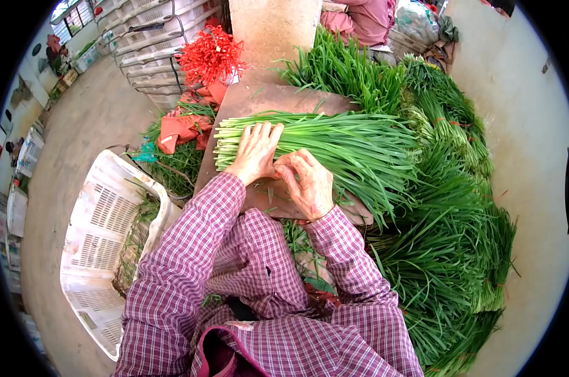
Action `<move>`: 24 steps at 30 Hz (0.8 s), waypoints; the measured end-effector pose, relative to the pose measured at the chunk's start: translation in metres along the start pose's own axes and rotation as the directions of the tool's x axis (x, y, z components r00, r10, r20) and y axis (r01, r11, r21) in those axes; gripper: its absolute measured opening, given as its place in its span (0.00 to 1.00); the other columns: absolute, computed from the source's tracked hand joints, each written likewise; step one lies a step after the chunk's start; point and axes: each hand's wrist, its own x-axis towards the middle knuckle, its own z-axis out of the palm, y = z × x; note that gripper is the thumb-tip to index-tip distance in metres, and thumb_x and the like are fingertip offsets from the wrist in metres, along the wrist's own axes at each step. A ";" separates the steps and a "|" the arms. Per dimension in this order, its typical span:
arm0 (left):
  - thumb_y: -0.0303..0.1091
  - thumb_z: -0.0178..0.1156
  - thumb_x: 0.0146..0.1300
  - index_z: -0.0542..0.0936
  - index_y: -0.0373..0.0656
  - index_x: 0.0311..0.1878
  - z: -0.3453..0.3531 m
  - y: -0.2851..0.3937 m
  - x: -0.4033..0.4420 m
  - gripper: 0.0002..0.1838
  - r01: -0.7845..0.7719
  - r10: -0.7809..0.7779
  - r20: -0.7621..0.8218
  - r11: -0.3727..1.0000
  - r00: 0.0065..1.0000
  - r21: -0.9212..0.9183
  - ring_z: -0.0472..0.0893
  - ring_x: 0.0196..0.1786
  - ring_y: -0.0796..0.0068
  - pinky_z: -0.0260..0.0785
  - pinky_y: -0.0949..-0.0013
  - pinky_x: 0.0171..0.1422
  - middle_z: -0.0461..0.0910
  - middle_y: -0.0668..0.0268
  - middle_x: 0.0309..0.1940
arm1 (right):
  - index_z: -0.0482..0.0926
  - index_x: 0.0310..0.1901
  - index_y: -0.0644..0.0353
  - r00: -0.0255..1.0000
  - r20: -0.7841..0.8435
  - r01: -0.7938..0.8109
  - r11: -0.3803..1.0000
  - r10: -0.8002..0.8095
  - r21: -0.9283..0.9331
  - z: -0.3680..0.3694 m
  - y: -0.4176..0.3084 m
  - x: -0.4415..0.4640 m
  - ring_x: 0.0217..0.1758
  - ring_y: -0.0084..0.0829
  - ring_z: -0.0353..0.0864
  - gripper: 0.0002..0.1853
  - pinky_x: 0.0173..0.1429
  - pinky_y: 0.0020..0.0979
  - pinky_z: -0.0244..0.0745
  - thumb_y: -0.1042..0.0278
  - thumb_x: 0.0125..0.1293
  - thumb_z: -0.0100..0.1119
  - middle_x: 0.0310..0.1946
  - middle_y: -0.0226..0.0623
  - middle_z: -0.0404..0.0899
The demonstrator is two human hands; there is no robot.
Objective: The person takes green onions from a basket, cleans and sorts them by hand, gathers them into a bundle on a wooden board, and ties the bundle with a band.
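A thick bundle of garlic chives lies across a brown board, its pale cut ends to the left and green leaves to the right. My left hand grips the bundle near the cut ends, fingers laid over its top. Close by, at the bundle's near side, my right hand has thumb and forefinger pinched together next to my left thumb. Whatever sits in that pinch is too small to make out, though a trace of red shows there. Beyond the board hangs a bunch of red ties.
Tied chive bundles are heaped along the right side, with more chives behind the board. At left stands a white plastic basket holding scraps. Stacked white crates rise at the back left. Another person sits beyond.
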 end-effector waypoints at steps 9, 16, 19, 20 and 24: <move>0.42 0.80 0.20 0.63 0.38 0.65 -0.003 0.004 -0.003 0.61 -0.001 0.001 -0.004 1.000 1.000 -0.020 0.68 0.58 0.56 0.57 0.56 0.65 0.69 0.56 0.51 | 0.81 0.40 0.55 0.957 0.066 -0.256 0.930 0.282 -0.265 -0.058 0.027 0.068 0.31 0.39 0.82 0.13 0.37 0.36 0.75 0.55 0.63 0.60 0.25 0.34 0.82; 0.44 0.82 0.21 0.62 0.39 0.66 -0.003 0.006 -0.003 0.62 0.036 -0.037 0.052 0.999 0.998 0.015 0.67 0.60 0.57 0.55 0.55 0.68 0.68 0.57 0.53 | 0.82 0.50 0.46 0.792 0.314 -0.340 0.804 0.524 -0.487 -0.061 0.130 0.140 0.49 0.34 0.82 0.18 0.54 0.34 0.75 0.51 0.60 0.61 0.45 0.34 0.84; 0.44 0.82 0.21 0.62 0.39 0.66 -0.004 0.007 -0.002 0.62 0.035 -0.035 0.050 0.999 0.998 -0.004 0.67 0.60 0.57 0.55 0.55 0.68 0.68 0.57 0.53 | 0.83 0.51 0.42 0.718 0.418 -0.279 0.780 0.557 -0.560 -0.048 0.145 0.146 0.52 0.34 0.81 0.20 0.59 0.34 0.74 0.48 0.58 0.62 0.49 0.34 0.83; 0.44 0.82 0.21 0.62 0.39 0.66 -0.004 0.006 -0.003 0.62 0.036 -0.036 0.050 0.999 0.998 -0.004 0.67 0.60 0.57 0.55 0.55 0.68 0.68 0.57 0.53 | 0.84 0.50 0.41 0.707 0.458 -0.236 0.790 0.539 -0.566 -0.044 0.150 0.146 0.52 0.34 0.82 0.19 0.60 0.34 0.74 0.48 0.58 0.62 0.48 0.35 0.83; 0.45 0.82 0.21 0.62 0.39 0.67 -0.001 0.004 -0.003 0.62 0.022 -0.022 0.030 1.000 0.999 0.010 0.67 0.60 0.57 0.54 0.54 0.68 0.68 0.57 0.53 | 0.86 0.43 0.42 0.752 0.435 -0.156 0.775 0.495 -0.613 -0.032 0.154 0.142 0.49 0.36 0.82 0.13 0.57 0.37 0.74 0.51 0.58 0.62 0.46 0.37 0.84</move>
